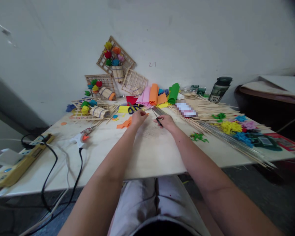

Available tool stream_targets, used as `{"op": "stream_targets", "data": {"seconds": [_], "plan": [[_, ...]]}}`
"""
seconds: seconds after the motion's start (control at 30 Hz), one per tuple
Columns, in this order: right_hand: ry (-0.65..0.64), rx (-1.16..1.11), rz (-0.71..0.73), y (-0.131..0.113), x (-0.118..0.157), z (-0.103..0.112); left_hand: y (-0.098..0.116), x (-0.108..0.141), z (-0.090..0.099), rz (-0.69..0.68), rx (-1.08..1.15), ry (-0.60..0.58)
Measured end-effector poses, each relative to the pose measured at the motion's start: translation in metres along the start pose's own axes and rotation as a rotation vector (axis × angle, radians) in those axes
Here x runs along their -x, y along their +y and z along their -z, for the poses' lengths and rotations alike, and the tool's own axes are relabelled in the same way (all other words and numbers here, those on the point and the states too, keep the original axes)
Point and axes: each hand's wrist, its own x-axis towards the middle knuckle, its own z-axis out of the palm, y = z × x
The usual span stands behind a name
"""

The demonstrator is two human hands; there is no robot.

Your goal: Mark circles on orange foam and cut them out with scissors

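Observation:
Near the middle of the white table point(152, 154), my left hand point(138, 118) pinches a small orange piece point(147, 114) between its fingertips. My right hand point(166, 122) is closed around the dark handles of a pair of scissors point(158, 120), whose blades point up and left, just right of the orange piece. Orange strips point(124, 124) lie left of my left hand. Just behind that hand rests a second pair of scissors with blue handles point(131, 109), beside a yellow sheet point(123, 109).
Coloured rolls point(153, 94) and stick lattices with flowers point(116, 59) stand at the back. Wooden sticks point(206, 109), a bottle point(220, 89) and colourful pieces point(231, 127) are on the right. A glue gun point(79, 140) and power strip point(22, 164) lie left.

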Motion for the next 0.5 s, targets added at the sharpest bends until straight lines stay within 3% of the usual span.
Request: {"op": "stream_targets", "data": {"seconds": [0.1, 0.17, 0.33, 0.5], "plan": [[0.052, -0.108, 0.005, -0.007, 0.007, -0.001, 0.006, 0.010, 0.000, 0.101, 0.491, -0.050], [0.043, -0.198, -0.009, -0.014, 0.016, -0.001, 0.010, 0.021, 0.002, 0.143, 0.672, -0.093], [-0.011, -0.263, 0.003, -0.020, 0.026, 0.000, 0.013, 0.045, 0.005, 0.205, 0.786, -0.157], [0.000, -0.267, 0.051, -0.011, 0.018, -0.003, 0.012, 0.051, -0.002, 0.243, 0.803, -0.166]]}}
